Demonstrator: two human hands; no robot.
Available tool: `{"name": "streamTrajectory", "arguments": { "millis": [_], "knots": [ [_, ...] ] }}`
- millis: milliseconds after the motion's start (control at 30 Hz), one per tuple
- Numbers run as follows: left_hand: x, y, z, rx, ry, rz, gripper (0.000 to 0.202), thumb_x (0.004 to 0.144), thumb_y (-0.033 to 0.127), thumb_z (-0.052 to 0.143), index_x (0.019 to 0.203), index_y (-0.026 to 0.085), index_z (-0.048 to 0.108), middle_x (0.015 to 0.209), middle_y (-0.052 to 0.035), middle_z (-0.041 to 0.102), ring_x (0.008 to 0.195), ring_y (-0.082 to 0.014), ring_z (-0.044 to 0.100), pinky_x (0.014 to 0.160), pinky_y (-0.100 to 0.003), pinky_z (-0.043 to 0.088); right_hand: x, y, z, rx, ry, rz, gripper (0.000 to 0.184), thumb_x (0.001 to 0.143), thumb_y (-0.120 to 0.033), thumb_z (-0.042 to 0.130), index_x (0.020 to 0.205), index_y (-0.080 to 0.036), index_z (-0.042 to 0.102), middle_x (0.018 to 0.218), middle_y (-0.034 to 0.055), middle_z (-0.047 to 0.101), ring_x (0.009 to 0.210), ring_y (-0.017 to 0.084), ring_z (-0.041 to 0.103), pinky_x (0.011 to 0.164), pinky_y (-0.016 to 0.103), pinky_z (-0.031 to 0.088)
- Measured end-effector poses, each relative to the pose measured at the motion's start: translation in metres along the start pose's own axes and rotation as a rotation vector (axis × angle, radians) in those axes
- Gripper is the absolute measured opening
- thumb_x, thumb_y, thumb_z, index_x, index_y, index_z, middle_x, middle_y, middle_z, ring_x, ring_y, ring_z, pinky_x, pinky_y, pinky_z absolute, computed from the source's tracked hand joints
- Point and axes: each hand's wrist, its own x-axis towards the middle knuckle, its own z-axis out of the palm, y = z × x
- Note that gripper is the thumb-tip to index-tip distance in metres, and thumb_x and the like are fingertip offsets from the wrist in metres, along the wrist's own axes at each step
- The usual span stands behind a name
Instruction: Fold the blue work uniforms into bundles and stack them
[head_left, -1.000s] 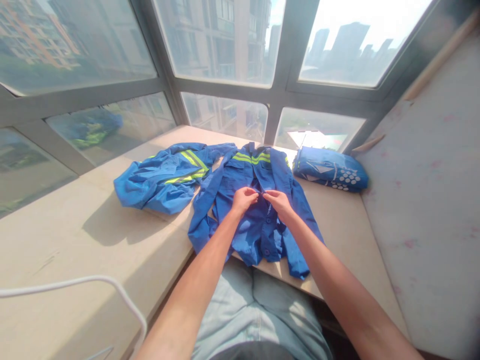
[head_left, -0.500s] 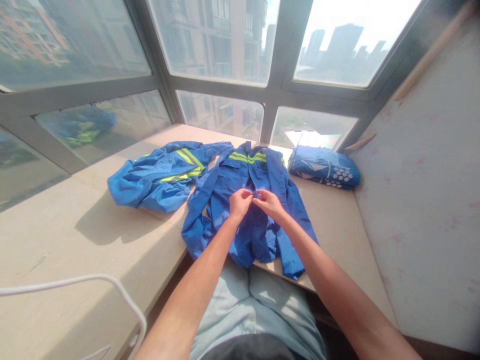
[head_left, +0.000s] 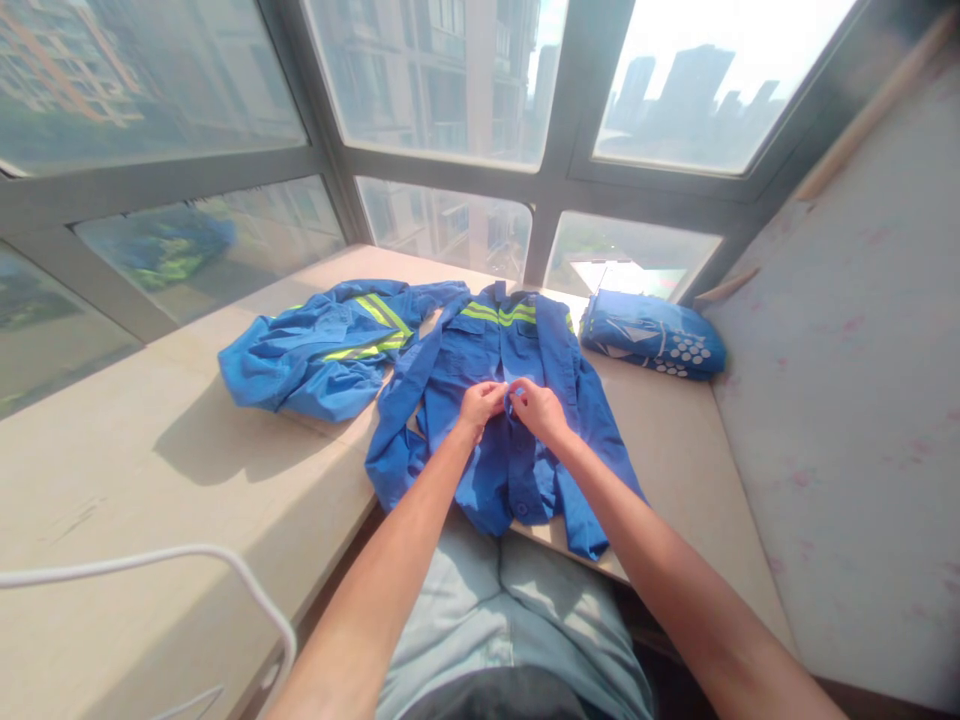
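Note:
A blue work jacket [head_left: 480, 350] with yellow-green reflective stripes lies flat on the beige windowsill ledge [head_left: 187, 440], collar toward the window. My left hand [head_left: 480, 405] and my right hand [head_left: 536, 408] meet at the middle of its front placket, fingers pinched on the fabric around a button. The jacket's hem hangs over the ledge edge toward my lap.
A second blue reflective garment [head_left: 322, 345] lies crumpled to the left of the jacket. A folded blue bag or packet [head_left: 652, 335] with white print sits at the right by the window. A white cable [head_left: 225, 565] curves over the ledge at lower left. A pale wall [head_left: 862, 350] rises on the right.
My two hands have come closer together on the jacket's front, the right hand sliding left toward the left hand. The view has shifted slightly.

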Motion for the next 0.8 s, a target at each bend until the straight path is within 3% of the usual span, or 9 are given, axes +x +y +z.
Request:
{"name": "streamTrajectory", "arguments": {
  "millis": [167,433,800],
  "knots": [
    [-0.002,0.002,0.001,-0.075,0.015,-0.071,0.032,0.061,0.028,0.090,0.082,0.014,0.070,0.077,-0.0046,0.073,0.068,-0.0132,0.067,0.069,-0.025,0.053,-0.005,-0.005,0.001,-0.198,0.020,0.008,0.026,0.096,-0.031,0.053,0.118,-0.027,0.067,0.087,0.0052,0.075,0.078,0.018,0.068,0.065,0.023,0.039],
    [-0.004,0.002,0.005,-0.197,0.080,-0.165,0.027,0.065,0.017,0.088,0.083,0.014,0.068,0.072,-0.0019,0.071,0.064,-0.0111,0.067,0.072,-0.026,0.056,-0.005,0.000,0.005,-0.128,0.060,0.019,0.022,0.096,-0.031,0.055,0.115,-0.029,0.067,0.084,0.0013,0.073,0.076,0.016,0.066,0.061,0.022,0.032],
    [-0.005,0.013,0.007,-0.281,0.074,-0.252,0.028,0.064,0.016,0.089,0.082,0.015,0.068,0.073,-0.0028,0.074,0.068,-0.0138,0.071,0.078,-0.029,0.059,-0.003,0.000,0.008,-0.220,0.182,0.019,0.024,0.099,-0.033,0.052,0.115,-0.026,0.068,0.086,0.0052,0.075,0.075,0.018,0.066,0.063,0.023,0.032]
  ]
}}
